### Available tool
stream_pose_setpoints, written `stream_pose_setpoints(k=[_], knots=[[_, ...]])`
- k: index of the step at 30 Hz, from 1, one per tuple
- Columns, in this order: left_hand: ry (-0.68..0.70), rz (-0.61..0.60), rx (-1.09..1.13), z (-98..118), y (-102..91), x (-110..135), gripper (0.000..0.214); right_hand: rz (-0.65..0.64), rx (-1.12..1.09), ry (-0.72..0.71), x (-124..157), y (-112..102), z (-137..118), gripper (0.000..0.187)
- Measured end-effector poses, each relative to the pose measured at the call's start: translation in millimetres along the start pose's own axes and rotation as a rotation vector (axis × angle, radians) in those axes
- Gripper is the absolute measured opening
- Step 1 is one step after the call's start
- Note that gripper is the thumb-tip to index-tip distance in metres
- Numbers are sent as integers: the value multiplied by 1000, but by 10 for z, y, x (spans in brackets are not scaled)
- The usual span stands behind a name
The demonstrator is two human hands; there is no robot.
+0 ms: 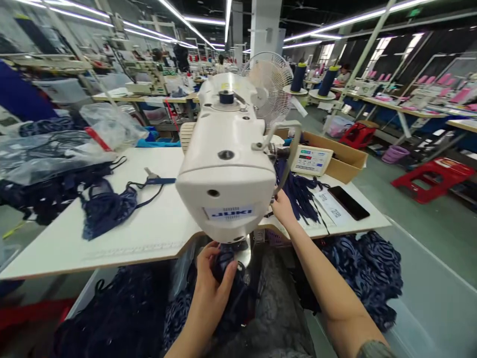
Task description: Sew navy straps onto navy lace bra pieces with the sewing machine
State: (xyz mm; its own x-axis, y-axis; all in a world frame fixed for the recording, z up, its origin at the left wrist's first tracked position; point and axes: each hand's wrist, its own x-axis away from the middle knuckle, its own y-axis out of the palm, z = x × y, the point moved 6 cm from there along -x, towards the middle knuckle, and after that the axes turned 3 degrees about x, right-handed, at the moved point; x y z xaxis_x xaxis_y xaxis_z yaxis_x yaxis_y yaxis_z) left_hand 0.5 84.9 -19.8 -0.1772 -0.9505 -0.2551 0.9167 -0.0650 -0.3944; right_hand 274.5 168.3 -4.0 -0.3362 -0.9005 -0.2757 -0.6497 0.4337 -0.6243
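A white JUKI sewing machine (227, 184) stands in the middle, its needle area mostly hidden from above. Just below its head, my left hand (212, 278) has thumb and fingers closed on a navy garment (225, 258), which hangs over the table's front edge toward my lap. My right hand (282, 206) reaches past the right side of the machine head, beside a bundle of navy straps (301, 194). Its fingertips are largely hidden behind the machine, so what they hold does not show. A navy bra (108, 209) with thin straps lies on the table's left side.
On the right of the white table (149, 238) are a phone (349, 202), paper labels (331, 205), a control panel (311, 160) and a cardboard box (339, 156). Bins of navy garments (365, 273) sit below. Plastic bags (63, 149) lie left; a fan (270, 84) stands behind.
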Motion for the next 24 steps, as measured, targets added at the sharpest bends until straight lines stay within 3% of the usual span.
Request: stream_pose_setpoints(k=[3, 6, 9, 11, 13, 15, 20, 24], knots=[[-263, -94, 130, -132, 33, -6, 51, -39, 165, 41, -228, -113, 244, 18], [-340, -303, 135, -37, -24, 26, 49, -70, 326, 82, -151, -311, 421, 25], [-303, -369, 134, 142, -206, 75, 44, -212, 459, 97, 230, -461, 584, 38], [-277, -396, 145, 249, -278, 118, 41, -442, 515, 78, 598, -416, 714, 43], [-261, -468, 196, 335, -246, 172, 39, -668, 586, 64, 979, -308, 867, 31], [-265, -566, 269, 390, -135, 229, 37, -794, 705, 72, 1265, -216, 1038, 17], [-269, -667, 256, 415, 139, 305, 19, -758, 1080, 133, 1439, -182, 1411, 28], [-229, -654, 250, 452, 183, 317, 12, -745, 1257, 148, 1407, -114, 1557, 22]])
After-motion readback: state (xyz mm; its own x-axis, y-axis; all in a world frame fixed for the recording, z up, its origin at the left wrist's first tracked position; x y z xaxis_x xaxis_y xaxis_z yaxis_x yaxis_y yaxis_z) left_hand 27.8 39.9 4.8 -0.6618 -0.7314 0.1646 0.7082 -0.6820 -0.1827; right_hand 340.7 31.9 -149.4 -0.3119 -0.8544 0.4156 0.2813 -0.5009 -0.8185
